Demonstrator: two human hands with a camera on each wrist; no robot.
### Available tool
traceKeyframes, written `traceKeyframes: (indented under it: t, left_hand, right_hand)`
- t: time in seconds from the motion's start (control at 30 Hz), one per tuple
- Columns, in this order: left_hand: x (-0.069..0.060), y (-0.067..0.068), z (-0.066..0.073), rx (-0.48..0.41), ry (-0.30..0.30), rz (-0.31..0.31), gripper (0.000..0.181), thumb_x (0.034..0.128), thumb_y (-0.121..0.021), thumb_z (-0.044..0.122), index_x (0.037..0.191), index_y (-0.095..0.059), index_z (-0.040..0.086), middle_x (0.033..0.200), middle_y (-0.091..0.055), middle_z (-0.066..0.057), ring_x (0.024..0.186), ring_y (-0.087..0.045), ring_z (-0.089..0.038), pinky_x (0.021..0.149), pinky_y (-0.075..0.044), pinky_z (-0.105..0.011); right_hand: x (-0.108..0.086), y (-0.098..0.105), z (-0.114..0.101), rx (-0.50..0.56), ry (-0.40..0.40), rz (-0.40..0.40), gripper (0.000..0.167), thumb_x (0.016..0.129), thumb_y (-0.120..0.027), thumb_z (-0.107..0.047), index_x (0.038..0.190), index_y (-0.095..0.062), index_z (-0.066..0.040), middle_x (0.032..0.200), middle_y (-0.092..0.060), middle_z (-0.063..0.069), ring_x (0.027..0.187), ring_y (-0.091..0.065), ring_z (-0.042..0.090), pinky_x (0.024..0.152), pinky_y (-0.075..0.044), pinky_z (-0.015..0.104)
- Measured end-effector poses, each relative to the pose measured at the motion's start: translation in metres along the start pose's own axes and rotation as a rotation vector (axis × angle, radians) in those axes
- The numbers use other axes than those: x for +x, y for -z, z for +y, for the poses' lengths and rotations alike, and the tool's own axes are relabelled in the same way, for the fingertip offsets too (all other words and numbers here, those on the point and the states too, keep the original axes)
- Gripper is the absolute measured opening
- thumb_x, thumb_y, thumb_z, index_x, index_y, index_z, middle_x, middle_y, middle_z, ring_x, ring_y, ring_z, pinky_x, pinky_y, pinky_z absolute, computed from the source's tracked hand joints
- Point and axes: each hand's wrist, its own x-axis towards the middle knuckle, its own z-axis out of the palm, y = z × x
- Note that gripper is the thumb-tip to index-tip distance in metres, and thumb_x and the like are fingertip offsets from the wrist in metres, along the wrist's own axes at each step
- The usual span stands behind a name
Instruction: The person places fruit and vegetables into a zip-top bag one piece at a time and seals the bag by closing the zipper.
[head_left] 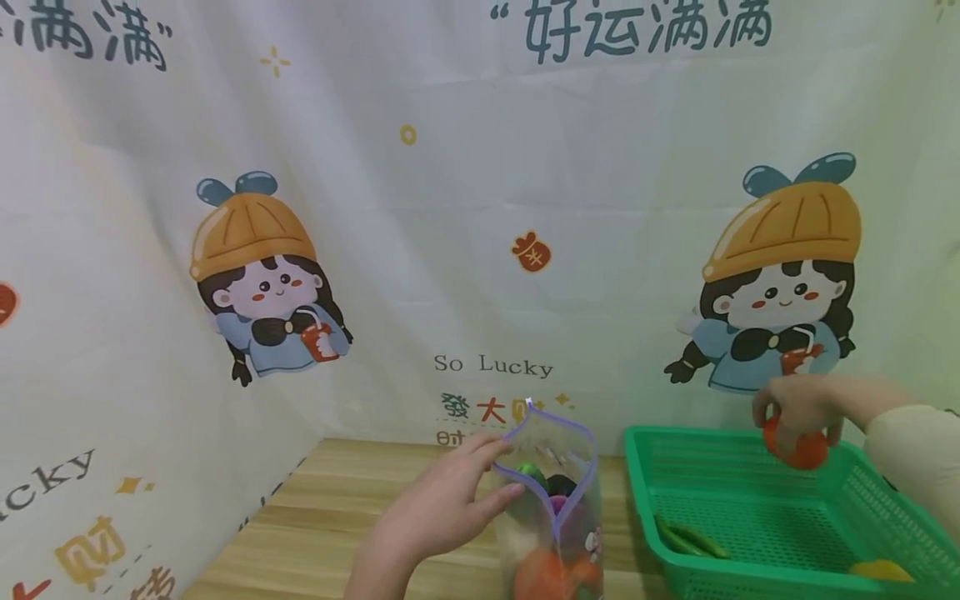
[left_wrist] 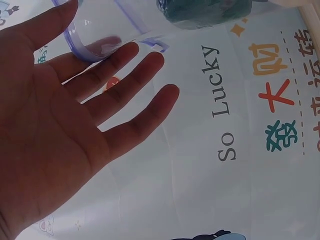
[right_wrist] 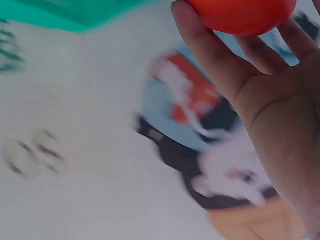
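A clear zip bag (head_left: 597, 508) with a purple rim stands upright, its mouth spread; orange-red, purple, green and dark items show inside. My left hand (head_left: 442, 504) is at the bag's left rim, fingers mostly straight and touching it. In the left wrist view the fingers of that hand (left_wrist: 75, 115) are spread beside the purple rim (left_wrist: 75, 42). Above the back right of the green basket (head_left: 750, 575), my right hand (head_left: 810, 404) grips a red tomato-like item (head_left: 798, 448). The right wrist view has the red item (right_wrist: 245, 15) held in the fingers of the right hand (right_wrist: 270, 85).
Inside the basket lie green peppers (head_left: 686, 537) at the left and a yellow item (head_left: 883, 571) at the front right. A wooden table (head_left: 300, 517) carries the bag and basket. Behind hangs a printed white cloth (head_left: 420, 275).
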Motion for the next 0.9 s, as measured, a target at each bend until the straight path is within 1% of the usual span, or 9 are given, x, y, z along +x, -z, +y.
traceKeyframes:
  t: [0.07, 0.17, 0.3, 0.43, 0.53, 0.63, 0.73, 0.83, 0.9]
  left_hand:
    - [0.000, -0.001, 0.000, -0.013, -0.020, -0.001, 0.033, 0.1083, -0.062, 0.040, 0.131, -0.065, 0.016, 0.145, -0.059, 0.001, 0.127, -0.065, -0.022, 0.109, -0.056, -0.049]
    - [-0.001, -0.001, 0.001, -0.036, -0.060, 0.003, 0.009, 0.1084, -0.062, 0.032, 0.111, -0.064, 0.023, 0.152, -0.053, -0.003, 0.127, -0.065, -0.026, 0.106, -0.058, -0.051]
    - [-0.001, -0.001, 0.004, -0.076, -0.128, 0.020, 0.004, 0.1075, -0.063, 0.025, 0.103, -0.064, 0.025, 0.165, -0.042, -0.011, 0.129, -0.066, -0.033, 0.102, -0.061, -0.050]
    - [0.001, -0.001, 0.007, -0.129, -0.155, 0.009, 0.005, 0.1080, -0.062, 0.021, 0.105, -0.065, 0.023, 0.167, -0.040, -0.012, 0.132, -0.065, -0.036, 0.102, -0.062, -0.048]
    - [0.002, -0.001, 0.008, -0.149, -0.152, -0.009, 0.009, 0.1085, -0.061, 0.016, 0.106, -0.064, 0.024, 0.167, -0.040, -0.012, 0.135, -0.063, -0.037, 0.105, -0.059, -0.051]
    - [0.004, -0.001, 0.008, -0.155, -0.164, -0.003, 0.014, 0.1081, -0.060, 0.011, 0.105, -0.063, 0.024, 0.166, -0.041, -0.012, 0.137, -0.061, -0.039, 0.110, -0.055, -0.054]
    - [0.004, -0.001, 0.007, -0.137, -0.176, 0.016, 0.016, 0.1082, -0.059, 0.010, 0.104, -0.063, 0.024, 0.165, -0.042, -0.013, 0.138, -0.060, -0.041, 0.113, -0.053, -0.058]
    - [0.002, -0.001, 0.006, -0.121, -0.180, 0.026, 0.015, 0.1086, -0.058, 0.010, 0.105, -0.063, 0.023, 0.165, -0.043, -0.013, 0.138, -0.060, -0.042, 0.114, -0.052, -0.059]
    - [0.001, 0.000, 0.005, -0.121, -0.178, 0.017, 0.015, 0.1092, -0.057, 0.010, 0.105, -0.062, 0.023, 0.165, -0.042, -0.013, 0.139, -0.059, -0.042, 0.113, -0.052, -0.059]
  right_hand:
    - [0.004, 0.015, -0.008, -0.005, 0.051, 0.008, 0.044, 0.086, -0.080, -0.012, 0.127, -0.065, -0.004, 0.122, -0.063, 0.022, 0.096, -0.063, 0.031, 0.068, -0.065, 0.044]
    - [-0.003, 0.027, -0.047, 0.046, 0.149, 0.052, 0.048, 0.088, -0.080, -0.015, 0.133, -0.064, -0.004, 0.123, -0.065, 0.018, 0.098, -0.062, 0.027, 0.072, -0.063, 0.040]
    - [-0.016, 0.024, -0.096, 0.138, 0.338, 0.224, 0.049, 0.095, -0.079, -0.025, 0.138, -0.064, -0.009, 0.127, -0.068, 0.010, 0.104, -0.064, 0.021, 0.082, -0.059, 0.036]
    - [-0.038, -0.003, -0.135, 0.218, 0.520, 0.513, 0.044, 0.098, -0.078, -0.028, 0.138, -0.066, -0.014, 0.123, -0.074, 0.004, 0.098, -0.072, 0.016, 0.081, -0.059, 0.031]
    - [-0.056, -0.036, -0.160, 0.338, 0.557, 0.736, 0.041, 0.098, -0.079, -0.025, 0.137, -0.068, -0.018, 0.123, -0.075, 0.003, 0.103, -0.077, 0.017, 0.083, -0.059, 0.025]
    - [-0.065, -0.068, -0.180, 0.502, 0.564, 0.897, 0.041, 0.097, -0.080, -0.020, 0.136, -0.069, -0.019, 0.129, -0.074, 0.004, 0.114, -0.077, 0.021, 0.087, -0.060, 0.020]
    - [-0.059, -0.095, -0.195, 0.609, 0.581, 0.978, 0.042, 0.095, -0.081, -0.016, 0.136, -0.069, -0.018, 0.133, -0.073, 0.005, 0.117, -0.076, 0.016, 0.091, -0.060, 0.019]
    - [-0.044, -0.112, -0.203, 0.590, 0.628, 0.997, 0.044, 0.092, -0.084, -0.014, 0.134, -0.070, -0.020, 0.131, -0.075, 0.002, 0.112, -0.075, 0.009, 0.094, -0.061, 0.026]
    - [-0.033, -0.119, -0.206, 0.546, 0.650, 0.971, 0.044, 0.092, -0.086, -0.018, 0.133, -0.071, -0.023, 0.130, -0.076, -0.002, 0.109, -0.074, 0.006, 0.095, -0.062, 0.030]
